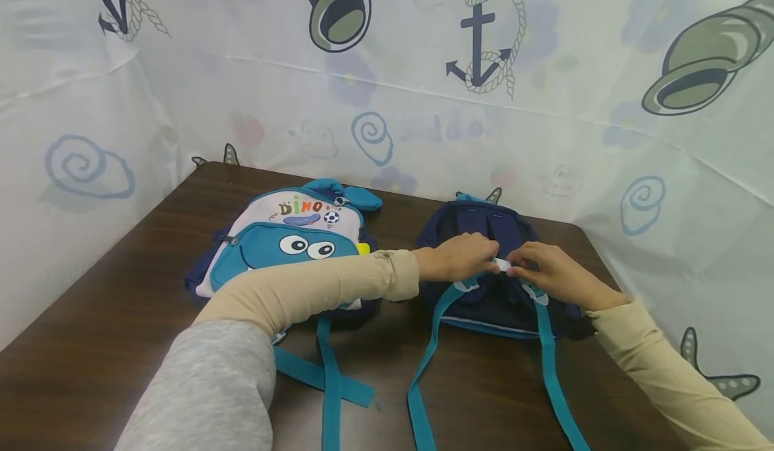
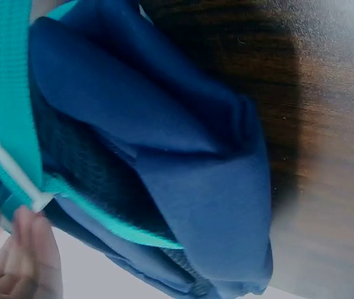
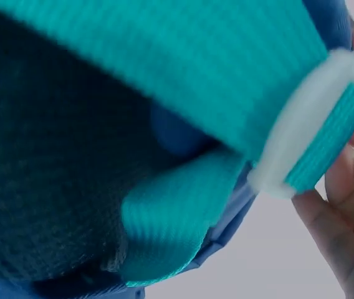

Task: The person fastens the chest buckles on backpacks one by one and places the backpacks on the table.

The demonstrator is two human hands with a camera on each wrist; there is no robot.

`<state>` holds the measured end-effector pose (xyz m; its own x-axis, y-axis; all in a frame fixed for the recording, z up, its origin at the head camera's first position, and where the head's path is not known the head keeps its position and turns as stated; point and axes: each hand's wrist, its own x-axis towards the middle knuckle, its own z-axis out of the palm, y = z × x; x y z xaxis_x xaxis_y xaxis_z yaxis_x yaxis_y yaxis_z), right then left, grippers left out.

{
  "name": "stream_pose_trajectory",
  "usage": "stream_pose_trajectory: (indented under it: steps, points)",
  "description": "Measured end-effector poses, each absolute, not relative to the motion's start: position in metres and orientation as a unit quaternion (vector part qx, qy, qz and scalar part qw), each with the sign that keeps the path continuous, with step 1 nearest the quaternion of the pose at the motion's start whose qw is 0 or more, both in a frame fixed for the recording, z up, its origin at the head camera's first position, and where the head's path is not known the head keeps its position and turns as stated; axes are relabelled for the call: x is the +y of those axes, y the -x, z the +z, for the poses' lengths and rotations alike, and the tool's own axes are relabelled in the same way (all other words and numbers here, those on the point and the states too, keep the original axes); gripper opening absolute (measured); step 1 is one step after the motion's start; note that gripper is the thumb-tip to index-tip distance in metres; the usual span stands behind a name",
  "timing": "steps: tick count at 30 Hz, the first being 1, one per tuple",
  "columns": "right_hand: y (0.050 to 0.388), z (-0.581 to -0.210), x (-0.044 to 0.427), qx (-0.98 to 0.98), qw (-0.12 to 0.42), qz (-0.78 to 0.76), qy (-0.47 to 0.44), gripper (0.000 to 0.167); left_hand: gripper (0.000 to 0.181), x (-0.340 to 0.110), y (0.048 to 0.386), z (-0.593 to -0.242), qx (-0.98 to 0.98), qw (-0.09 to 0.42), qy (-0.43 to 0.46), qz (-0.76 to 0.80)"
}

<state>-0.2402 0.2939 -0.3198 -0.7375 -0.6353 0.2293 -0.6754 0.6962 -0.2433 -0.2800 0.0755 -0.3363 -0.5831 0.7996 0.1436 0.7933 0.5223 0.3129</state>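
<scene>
A navy backpack (image 1: 478, 219) lies on the table with its strap side up. Above its middle, a small white buckle (image 1: 502, 264) sits between my two hands. My left hand (image 1: 459, 257) pinches its left end, and my right hand (image 1: 559, 273) pinches the right end. Whether the two halves are joined, I cannot tell. Teal straps (image 1: 547, 357) run from white strap adjusters (image 1: 537, 295) toward the table's front edge. In the right wrist view, a white adjuster (image 3: 308, 131) with teal webbing through it shows close beside fingers.
To the left lies a second backpack (image 1: 284, 236), teal and white with a cartoon face, partly behind my left forearm. Its teal straps (image 1: 330, 384) trail forward over the dark wooden table (image 1: 151, 263). A printed white cloth (image 1: 411, 88) hangs behind and at the sides.
</scene>
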Motion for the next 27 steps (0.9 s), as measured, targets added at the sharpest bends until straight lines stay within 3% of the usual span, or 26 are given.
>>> stream_pose_trajectory:
  steps: [3, 8, 14, 19, 23, 27]
  points:
    - [0.243, -0.319, 0.287, -0.929, 0.025, 0.14, -0.341, 0.022, 0.03, 0.07, 0.276, -0.333, 0.885, 0.014, -0.441, 0.146]
    - [0.249, -0.311, 0.271, -0.95, -0.025, 0.091, -0.298, 0.052, 0.052, 0.055, 0.273, -0.325, 0.904, 0.001, -0.421, 0.072]
    - [0.254, -0.309, 0.252, -0.963, -0.075, 0.063, -0.249, 0.074, 0.068, 0.016, 0.273, -0.321, 0.927, -0.007, -0.373, 0.04]
    - [0.254, -0.308, 0.229, -0.967, -0.102, 0.055, -0.227, 0.084, 0.078, -0.032, 0.269, -0.323, 0.946, 0.042, -0.32, 0.007]
    - [0.257, -0.308, 0.201, -0.97, -0.103, 0.041, -0.215, 0.087, 0.081, -0.078, 0.264, -0.32, 0.953, 0.104, -0.285, 0.005]
    - [0.26, -0.306, 0.175, -0.971, -0.095, 0.026, -0.218, 0.087, 0.08, -0.12, 0.258, -0.313, 0.96, 0.13, -0.246, 0.03]
